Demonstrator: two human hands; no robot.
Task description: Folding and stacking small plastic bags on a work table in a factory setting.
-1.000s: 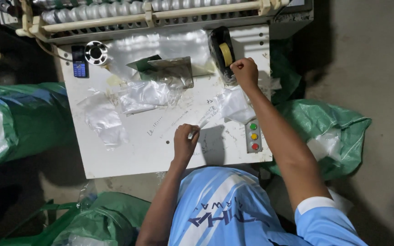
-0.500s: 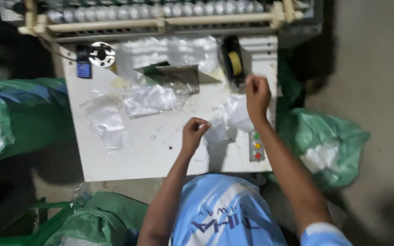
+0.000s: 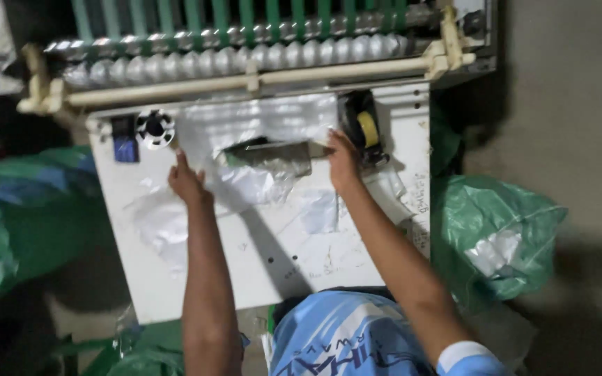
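On a white machine table [image 3: 294, 271] lies a sheet of clear plastic film [image 3: 259, 122] spread across the far part. My left hand [image 3: 187, 182] rests on the film's left edge, near a small black and white round knob [image 3: 155, 129]. My right hand [image 3: 343, 161] presses on the film's right edge, just beside a black holder with a yellow tape roll [image 3: 365, 129]. Between the hands sits a dark metal slot [image 3: 269, 150] with crumpled clear plastic bags [image 3: 252, 184] below it. Whether the fingers pinch the film or only press on it is not clear.
Behind the table runs a row of silver rollers [image 3: 245, 59] with a cream bar and green slats above. Green sacks stuffed with white material stand at the left [image 3: 22, 223] and right [image 3: 496, 237]. A blue switch [image 3: 125, 147] sits by the knob.
Both hands have moved from the table's near middle up to the far part, now spread apart on the film's two edges. The view has closed in on the table.
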